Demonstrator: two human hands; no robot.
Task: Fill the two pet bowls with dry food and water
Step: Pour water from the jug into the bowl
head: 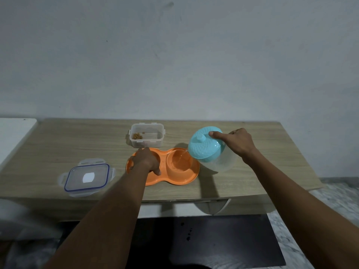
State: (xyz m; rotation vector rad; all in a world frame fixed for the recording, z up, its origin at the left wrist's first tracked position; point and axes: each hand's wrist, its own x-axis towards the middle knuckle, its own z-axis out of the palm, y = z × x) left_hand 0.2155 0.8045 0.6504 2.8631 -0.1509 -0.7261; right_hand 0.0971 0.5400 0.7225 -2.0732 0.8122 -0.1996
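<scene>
Fingers (pixel 155 172) of the left hand (pixel 144 161) press down on the orange double bowl's (pixel 174 178) left half on the desk (pixel 68 144); right hand (pixel 236 144) grips the tilted jug (pixel 207 147), water running into the right bowl (pixel 178 160). Behind sits the kibble container (pixel 147 137).

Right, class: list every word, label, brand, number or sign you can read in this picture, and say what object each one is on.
No text can be read anywhere.
Container lid: a white patch in its middle, perhaps a label, shows no legible writing.
Food container, orange double bowl and jug with the blue lid: no lettering visible.
</scene>
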